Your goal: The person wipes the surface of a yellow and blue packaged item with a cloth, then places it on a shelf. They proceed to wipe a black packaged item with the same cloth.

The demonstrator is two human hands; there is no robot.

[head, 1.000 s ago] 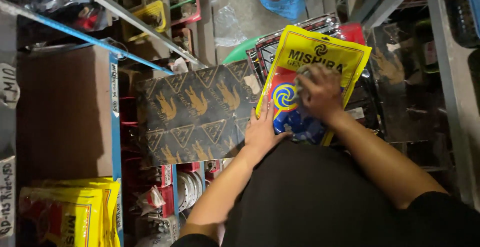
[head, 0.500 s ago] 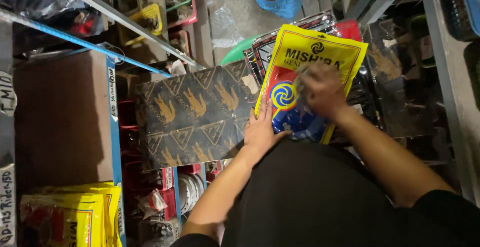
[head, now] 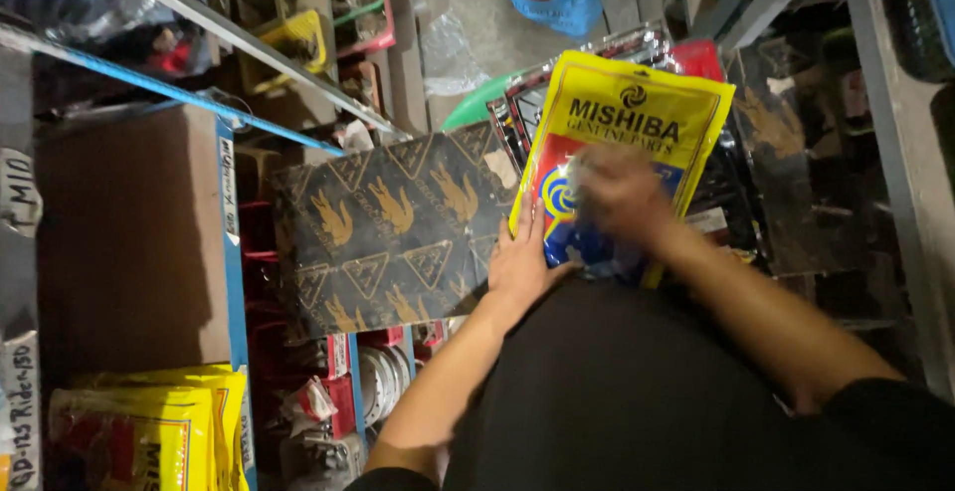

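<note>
The left hand [head: 519, 264] is pressing flat, fingers together, against the lower left edge of a yellow packet [head: 622, 153] with a red and blue lower part and a round blue mark. The right hand [head: 622, 193] is lying blurred on the packet's front; whether it is gripping cannot be told. The packet is leaning upright over dark glossy packets [head: 741, 202], just right of one black box [head: 393, 232] patterned with gold figures. One brown carton [head: 129, 242] with a white strip label [head: 231, 188] is sitting on the left shelf above another yellow bag [head: 149, 431].
</note>
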